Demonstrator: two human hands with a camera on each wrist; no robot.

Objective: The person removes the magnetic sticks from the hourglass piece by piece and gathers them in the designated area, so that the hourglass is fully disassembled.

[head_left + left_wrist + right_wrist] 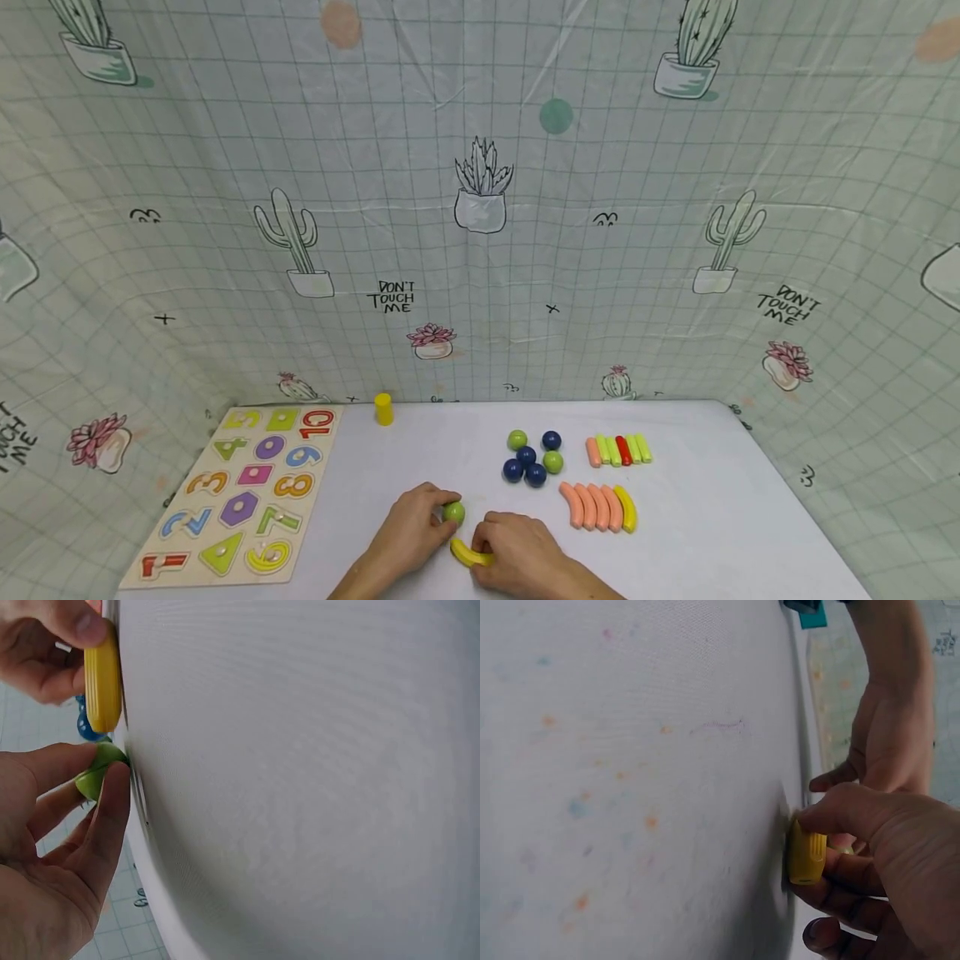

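Note:
My left hand [411, 527] pinches a small green ball [454, 512] between thumb and fingers, close over the white table. In the left wrist view the same green ball [96, 776] sits between the thumb and fingertips. Just right of it, my right hand [517, 546] grips a yellow curved, banana-shaped piece [467, 553]. In the right wrist view this yellow piece [807, 851] shows fine ridges and is pinched by thumb and fingers right at the tabletop. The two hands are close together, and the yellow piece's free end points toward the green ball.
Behind the hands lie several dark blue balls [536, 475] and two green balls [552, 462]. To the right, curved pink pieces [588, 507] with a yellow one form a row, below short coloured sticks [615, 451]. A number-and-shape board [298, 533] lies left; a yellow cylinder [384, 409] stands at the back.

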